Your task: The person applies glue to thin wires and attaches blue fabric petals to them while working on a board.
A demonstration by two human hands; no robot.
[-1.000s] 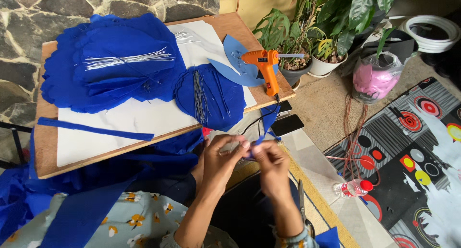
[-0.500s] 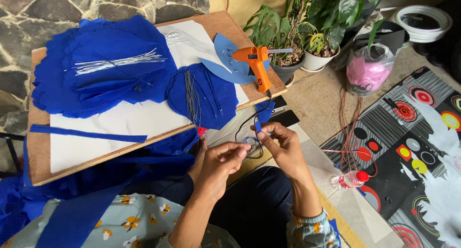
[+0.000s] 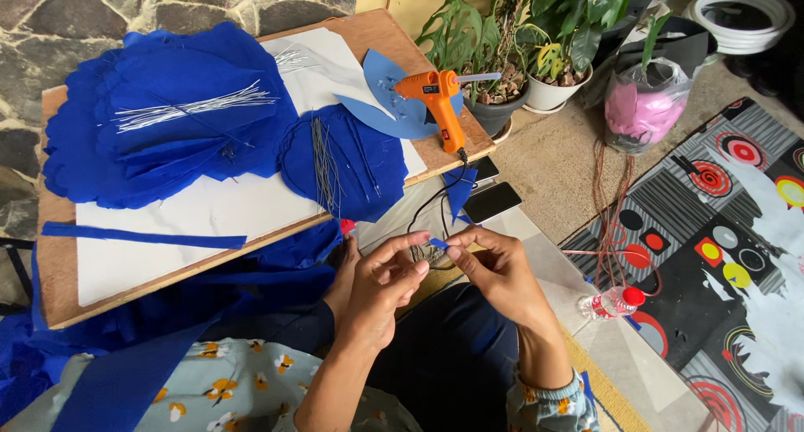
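Over my lap, my left hand (image 3: 381, 285) and my right hand (image 3: 496, 269) meet at the fingertips. Between them they pinch a small blue strip (image 3: 439, 244) with a thin wire, and the fingers hide most of the wire. Just beyond, on the wooden board (image 3: 59, 273), lie a round blue paper piece with thin wires (image 3: 339, 160), a bigger pile of blue paper petals (image 3: 167, 114) carrying a bundle of silver wires (image 3: 197, 107), and an orange glue gun (image 3: 440, 101) at the board's right edge.
A long blue strip (image 3: 142, 235) lies on white paper. Blue paper hangs below the board at the left. Two dark phones (image 3: 490, 199) lie under the glue gun's cord. Potted plants (image 3: 511, 55), a pink-filled bag (image 3: 645, 105), a small bottle (image 3: 611, 302) and a patterned mat (image 3: 729, 256) stand to the right.
My hands have drifted a little apart and back together at the fingertips, working the small blue strip. The view shifted slightly, and the things on the board stayed put.
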